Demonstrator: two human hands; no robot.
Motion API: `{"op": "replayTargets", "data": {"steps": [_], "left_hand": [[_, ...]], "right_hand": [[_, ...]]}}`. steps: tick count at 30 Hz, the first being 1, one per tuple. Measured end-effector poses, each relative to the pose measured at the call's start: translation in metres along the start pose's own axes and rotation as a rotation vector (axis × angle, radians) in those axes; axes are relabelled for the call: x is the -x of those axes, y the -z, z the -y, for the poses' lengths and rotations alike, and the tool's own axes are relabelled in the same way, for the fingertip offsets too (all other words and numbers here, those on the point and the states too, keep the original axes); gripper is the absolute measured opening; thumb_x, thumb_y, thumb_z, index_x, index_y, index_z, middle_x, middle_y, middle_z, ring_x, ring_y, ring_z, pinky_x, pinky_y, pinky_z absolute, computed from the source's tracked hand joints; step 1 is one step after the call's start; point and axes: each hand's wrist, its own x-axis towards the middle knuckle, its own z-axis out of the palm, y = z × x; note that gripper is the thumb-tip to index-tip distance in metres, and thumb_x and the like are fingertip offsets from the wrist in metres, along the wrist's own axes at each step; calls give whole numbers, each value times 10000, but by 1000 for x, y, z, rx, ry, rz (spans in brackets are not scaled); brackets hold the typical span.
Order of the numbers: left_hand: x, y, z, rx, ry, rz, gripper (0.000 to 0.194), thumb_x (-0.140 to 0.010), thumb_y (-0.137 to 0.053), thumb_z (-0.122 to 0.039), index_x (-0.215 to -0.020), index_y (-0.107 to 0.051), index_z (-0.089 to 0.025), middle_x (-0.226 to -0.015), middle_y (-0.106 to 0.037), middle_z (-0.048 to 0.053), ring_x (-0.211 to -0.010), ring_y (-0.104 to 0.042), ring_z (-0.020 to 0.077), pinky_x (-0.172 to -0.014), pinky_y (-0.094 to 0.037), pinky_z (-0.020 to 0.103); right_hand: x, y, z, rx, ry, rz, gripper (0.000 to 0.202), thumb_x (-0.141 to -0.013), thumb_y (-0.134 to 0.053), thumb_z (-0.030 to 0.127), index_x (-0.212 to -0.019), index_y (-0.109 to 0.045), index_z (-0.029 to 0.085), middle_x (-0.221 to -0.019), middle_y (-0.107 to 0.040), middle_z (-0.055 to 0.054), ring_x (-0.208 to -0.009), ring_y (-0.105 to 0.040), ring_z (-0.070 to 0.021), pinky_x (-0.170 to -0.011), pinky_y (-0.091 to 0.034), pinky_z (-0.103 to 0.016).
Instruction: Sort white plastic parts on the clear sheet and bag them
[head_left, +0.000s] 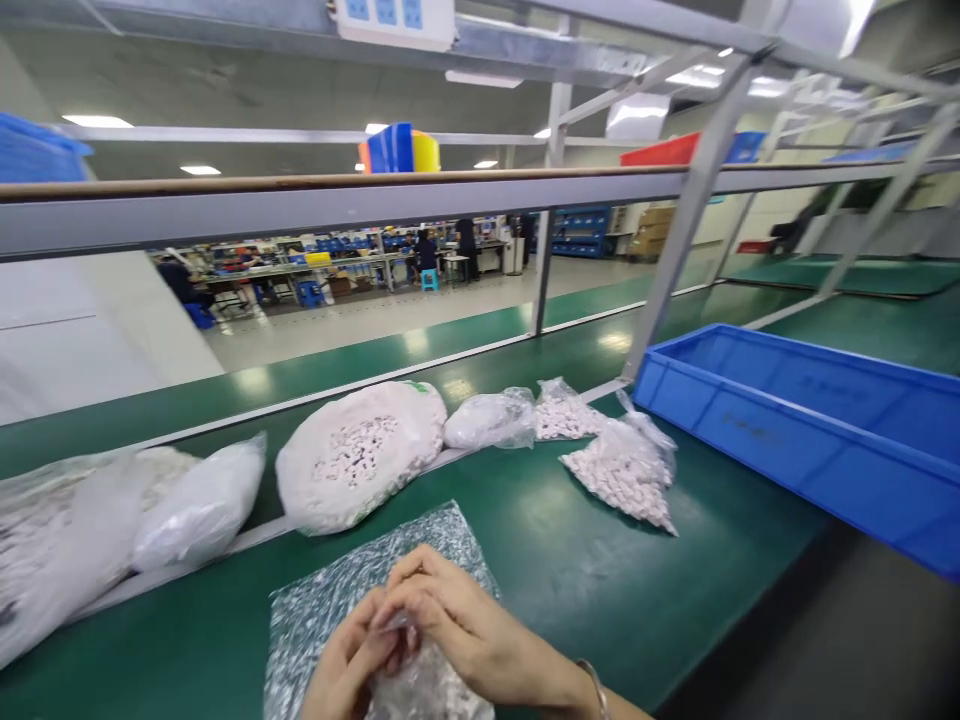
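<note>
At the bottom middle, my left hand and my right hand meet with their fingers closed on the gathered top of a clear plastic bag. Pale contents show through the bag, partly hidden by my fingers and cut off by the frame's lower edge. A bracelet circles my right wrist. Beneath my hands lies a sheet of bubble wrap on the green table.
Beyond my hands stand a large open bag of small white pieces, several other plastic bags and a bag of white pieces. A blue bin sits at the right. A metal upright and shelf cross the back.
</note>
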Motion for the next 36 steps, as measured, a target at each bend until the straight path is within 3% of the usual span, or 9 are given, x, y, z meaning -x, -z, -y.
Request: {"op": "replayTargets", "data": {"steps": [3, 6, 9, 12, 18, 21, 28, 32, 36], "left_hand": [[-6, 1, -10, 196, 69, 44, 396, -682, -801, -487, -685, -565, -169, -624, -476, -26, -608, -413, 102, -609, -345, 226], [-7, -1, -19, 235, 73, -14, 354, -711, -793, -454, -764, -580, -176, -657, -468, -37, -633, -416, 100, -628, -351, 211], [-3, -3, -23, 162, 12, -94, 329, -770, -756, -458, -913, -640, -186, -790, -573, -4, -754, -502, 127, -715, -401, 216], [-2, -3, -18, 187, -18, -129, 331, -833, -697, -466, -1031, -640, -207, -864, -604, 9, -808, -535, 136, -755, -426, 222], [-10, 1, -6, 195, -51, -126, 375, -818, -732, -410, -1112, -638, -197, -843, -571, -11, -681, -504, 93, -640, -406, 196], [-13, 5, -3, 161, -24, -77, 369, -795, -756, -383, -1090, -669, -180, -973, -622, 32, -761, -559, 120, -703, -436, 222], [-18, 10, 1, 15, -65, -22, 223, -822, -711, -353, -904, -678, -149, -832, -674, 44, -768, -585, 155, -688, -422, 229], [-16, 16, 0, -388, -229, -187, 181, -899, -583, -333, -853, -656, -174, -852, -666, 56, -804, -600, 193, -741, -438, 287], [-9, 34, 6, -742, -351, -349, 245, -974, -433, -336, -838, -594, -210, -851, -615, 39, -786, -574, 194, -718, -419, 298]], "right_hand": [[-1, 2, -10, 165, 72, 90, 337, -1055, -310, 230, -1088, -643, 184, -1169, -564, -94, -1132, -543, -177, -964, -488, -301], [-2, -2, -31, 493, 136, 26, 261, -1027, -377, 206, -1140, -611, 219, -1270, -512, -117, -981, -583, -182, -848, -527, -329], [-2, -9, -52, 844, 199, -101, 246, -986, -413, 143, -1115, -609, 214, -1069, -563, -109, -874, -561, -215, -715, -517, -337], [-3, -15, -63, 1007, 253, -104, 305, -898, -395, 13, -1075, -591, 168, -868, -547, -71, -740, -507, -211, -625, -477, -322], [-1, -20, -65, 952, 275, -34, 361, -826, -369, -70, -1056, -530, 157, -896, -546, -70, -763, -515, -212, -627, -469, -320], [2, -21, -69, 910, 257, -32, 321, -881, -335, -44, -1049, -511, 165, -914, -549, -71, -781, -524, -213, -635, -469, -328], [2, -25, -72, 867, 233, 6, 220, -995, -323, 60, -1003, -508, 179, -885, -546, -51, -782, -536, -206, -649, -449, -328], [0, -17, -68, 856, 189, -11, 175, -1023, -339, 131, -1025, -505, 187, -878, -545, -49, -765, -549, -207, -626, -434, -325], [10, 0, -64, 796, 54, 21, 126, -1026, -379, 201, -1056, -502, 204, -916, -551, -55, -726, -556, -192, -588, -429, -298]]}}
